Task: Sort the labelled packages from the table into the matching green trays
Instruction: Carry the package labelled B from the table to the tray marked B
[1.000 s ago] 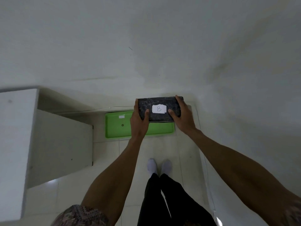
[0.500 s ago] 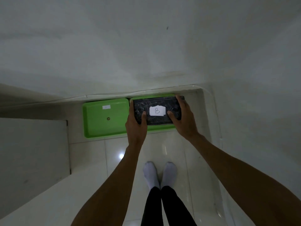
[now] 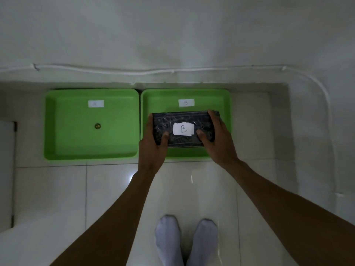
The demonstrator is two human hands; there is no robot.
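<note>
A black wrapped package [image 3: 182, 120] with a white label marked B is gripped at both ends, my left hand [image 3: 153, 146] on its left end and my right hand [image 3: 219, 143] on its right end. It hovers over the right green tray [image 3: 226, 104], whose own white label reads B. Whether the package touches the tray floor I cannot tell. The left green tray [image 3: 76, 146] carries a faint label reading A and holds only a small round dark object [image 3: 97, 126].
Both trays sit side by side on a white tiled floor against a white wall. A white cable [image 3: 172, 71] runs along the wall base and curves down on the right. My feet in white socks [image 3: 186, 240] stand below the trays. A white panel edge shows at far left.
The view has dropped and closed in on the trays, so both are now fully visible. The package has come down over the B tray, still held in both hands.
</note>
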